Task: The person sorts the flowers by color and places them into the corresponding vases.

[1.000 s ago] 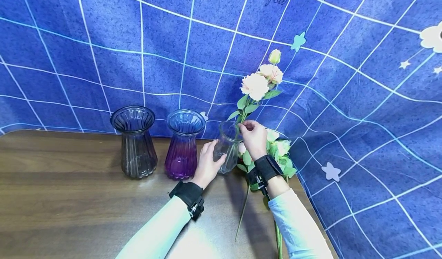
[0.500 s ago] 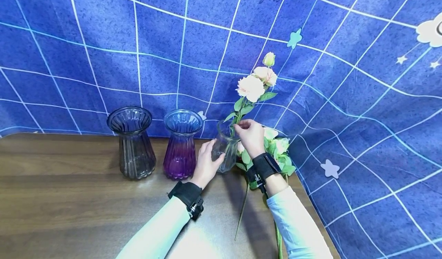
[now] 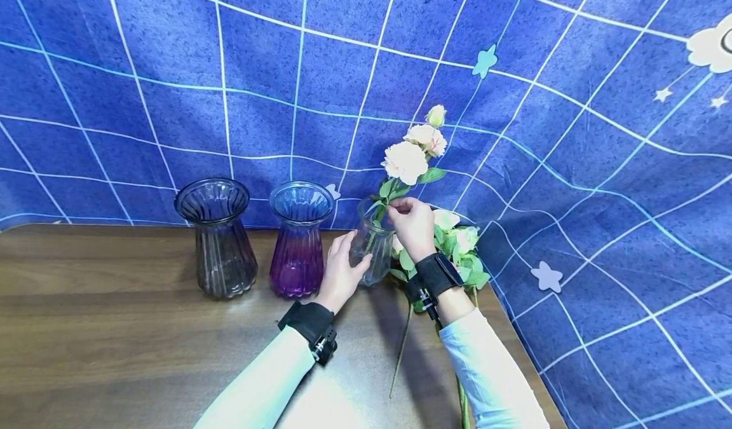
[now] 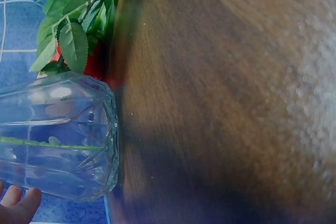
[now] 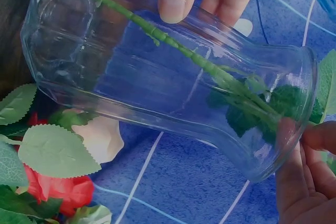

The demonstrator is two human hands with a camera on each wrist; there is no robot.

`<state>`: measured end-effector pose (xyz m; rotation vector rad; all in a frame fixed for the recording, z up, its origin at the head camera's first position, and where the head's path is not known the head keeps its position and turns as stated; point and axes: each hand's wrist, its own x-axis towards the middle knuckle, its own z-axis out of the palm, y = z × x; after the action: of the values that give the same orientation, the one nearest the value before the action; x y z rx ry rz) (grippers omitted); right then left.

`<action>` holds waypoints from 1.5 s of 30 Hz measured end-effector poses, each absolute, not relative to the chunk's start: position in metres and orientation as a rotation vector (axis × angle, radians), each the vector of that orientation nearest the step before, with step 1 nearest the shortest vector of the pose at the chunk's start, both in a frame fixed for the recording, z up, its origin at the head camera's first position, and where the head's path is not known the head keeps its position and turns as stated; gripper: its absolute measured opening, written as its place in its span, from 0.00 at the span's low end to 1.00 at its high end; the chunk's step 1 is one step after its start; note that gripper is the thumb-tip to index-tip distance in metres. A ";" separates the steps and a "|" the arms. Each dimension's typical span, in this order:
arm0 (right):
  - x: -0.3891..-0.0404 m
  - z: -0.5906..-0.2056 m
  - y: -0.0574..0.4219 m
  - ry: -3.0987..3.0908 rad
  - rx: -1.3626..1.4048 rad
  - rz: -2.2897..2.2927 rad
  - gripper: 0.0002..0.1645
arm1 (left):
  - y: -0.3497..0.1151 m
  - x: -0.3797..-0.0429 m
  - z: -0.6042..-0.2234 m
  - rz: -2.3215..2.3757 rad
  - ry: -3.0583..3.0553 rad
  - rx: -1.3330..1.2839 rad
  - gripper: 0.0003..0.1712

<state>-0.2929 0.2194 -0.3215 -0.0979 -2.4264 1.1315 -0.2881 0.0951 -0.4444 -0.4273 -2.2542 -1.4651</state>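
A clear glass vase (image 3: 373,260) stands upright on the table. My left hand (image 3: 342,270) steadies it from the left, and in the right wrist view the thumb (image 5: 176,3) lies on the glass with other fingers behind. At the rim, my right hand (image 3: 413,224) pinches the stem of a pale pink artificial flower (image 3: 405,162), whose blooms and bud rise above the vase. Through the glass, the green stem (image 5: 157,34) runs down to the base, with some leaves inside the neck. The left wrist view also shows the stem (image 4: 47,144) reaching the bottom.
A purple-blue vase (image 3: 297,264) and a dark grey vase (image 3: 224,264) stand to the left. More artificial flowers (image 3: 466,251) lie under the right forearm, red ones (image 5: 63,190) among them. A blue patterned cloth (image 3: 274,67) hangs behind the wooden table (image 3: 114,340).
The pink flower has gone lower, its stem sinking deeper into the clear vase and its leaves into the neck. My right hand stays near the rim; my left hand keeps its place.
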 end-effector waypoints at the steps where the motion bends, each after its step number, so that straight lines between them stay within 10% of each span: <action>1: -0.293 -0.322 0.219 -2.423 -0.098 1.131 0.08 | 0.095 -0.288 -0.445 -1.462 -2.255 -0.428 0.31; 45: -0.222 -0.379 0.287 -2.508 -0.302 1.101 0.07 | 0.094 -0.289 -0.446 -1.498 -2.243 -0.432 0.33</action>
<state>-0.2223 0.2871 -0.3790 -0.3019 -2.5084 1.1007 -0.2889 0.0939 -0.4460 -0.4317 -2.2430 -1.4981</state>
